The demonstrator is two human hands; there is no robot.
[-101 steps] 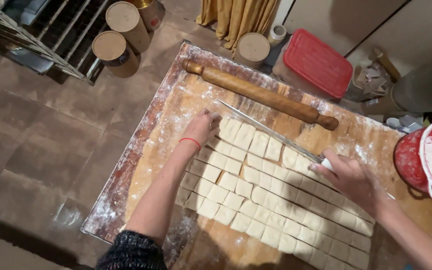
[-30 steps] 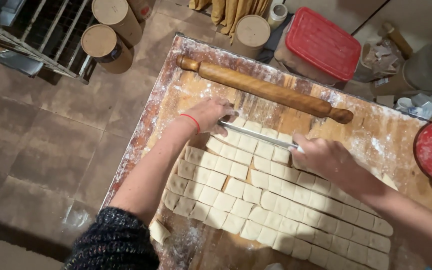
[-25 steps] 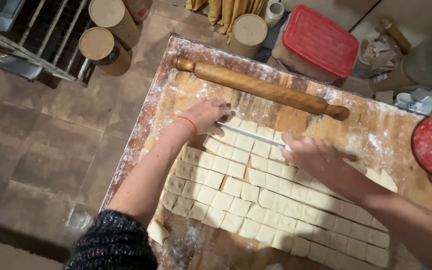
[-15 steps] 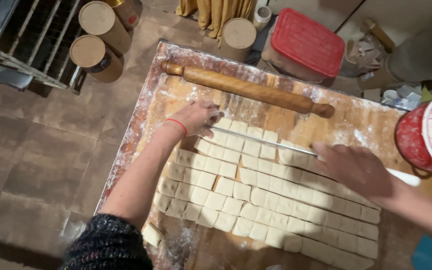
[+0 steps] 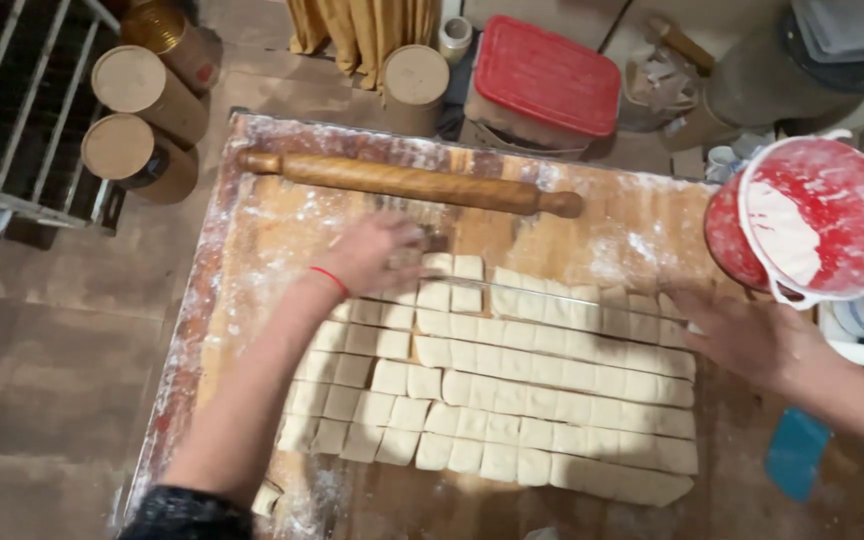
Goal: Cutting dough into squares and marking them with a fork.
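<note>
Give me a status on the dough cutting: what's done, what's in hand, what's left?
Done: the dough sheet on the floured board is scored into small squares across most rows; the rolling pin lies aside at the far edge. In hand: left hand and right hand hold the ends of a long thin straightedge along the top row. Left: the near right strip looks uncut crosswise.

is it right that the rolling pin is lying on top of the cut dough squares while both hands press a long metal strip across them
Not quite. In the head view the rolling pin lies on bare floured board beyond the dough squares, clear of them. The left hand and right hand do hold the metal strip across the dough.
</note>
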